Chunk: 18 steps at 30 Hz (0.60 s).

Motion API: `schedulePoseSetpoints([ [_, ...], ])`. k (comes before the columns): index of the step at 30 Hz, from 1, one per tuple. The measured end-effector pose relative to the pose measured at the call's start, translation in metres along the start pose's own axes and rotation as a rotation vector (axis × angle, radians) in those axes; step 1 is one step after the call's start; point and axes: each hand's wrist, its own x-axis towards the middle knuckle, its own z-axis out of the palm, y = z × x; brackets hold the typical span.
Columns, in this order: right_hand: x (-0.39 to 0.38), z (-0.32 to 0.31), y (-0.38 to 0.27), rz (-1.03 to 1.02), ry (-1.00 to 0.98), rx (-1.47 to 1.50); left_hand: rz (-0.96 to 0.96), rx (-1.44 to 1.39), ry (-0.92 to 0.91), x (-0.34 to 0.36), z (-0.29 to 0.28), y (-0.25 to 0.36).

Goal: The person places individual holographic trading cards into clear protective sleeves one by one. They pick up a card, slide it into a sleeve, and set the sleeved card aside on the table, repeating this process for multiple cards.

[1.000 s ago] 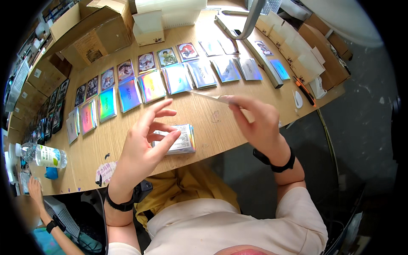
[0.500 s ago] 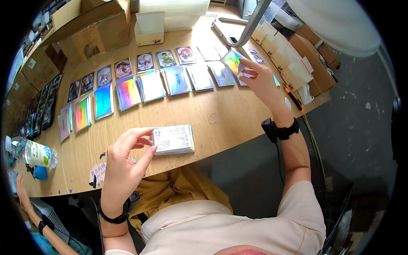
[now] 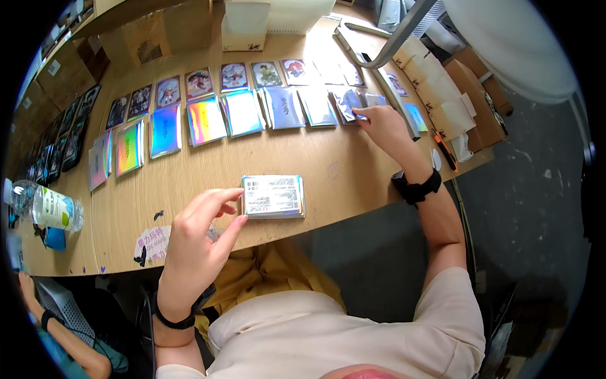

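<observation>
My right hand is at the far right of the row of shiny card piles. Its thumb and fingers pinch a silvery holographic card, which lies over one of the piles there. Near the table's front edge sits a stack of cards, the top one white with small print. Beside its left edge is my left hand, thumb and index finger apart, their tips at the stack's side. Holographic piles, such as a rainbow one and a blue one, form a curved row across the table.
Behind the piles runs a row of picture cards. Cardboard boxes stand at the back left, a lamp arm at the back right. An orange cutter lies right; a water bottle lies left. Another person's arm shows lower left.
My right hand has lowered the holographic card from above the row onto a pile. My left hand remains beside the stack. The whole view has shifted slightly.
</observation>
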Motion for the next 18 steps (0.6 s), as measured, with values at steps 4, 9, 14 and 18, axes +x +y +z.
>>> schedulePoseSetpoints([
  [4,-0.007,-0.02,-0.007,-0.059,-0.095,-0.057,-0.012,0.009,-0.03,-0.001,0.003,-0.005],
  [9,-0.063,-0.034,-0.084,-0.622,-0.068,0.351,-0.007,0.124,-0.032,-0.007,0.007,-0.01],
  [14,-0.099,-0.01,-0.133,-0.644,-0.066,0.254,0.02,0.191,-0.025,-0.011,0.011,-0.007],
  [18,-0.1,-0.009,-0.137,-0.542,-0.106,0.364,0.005,0.188,-0.02,-0.016,0.008,-0.007],
])
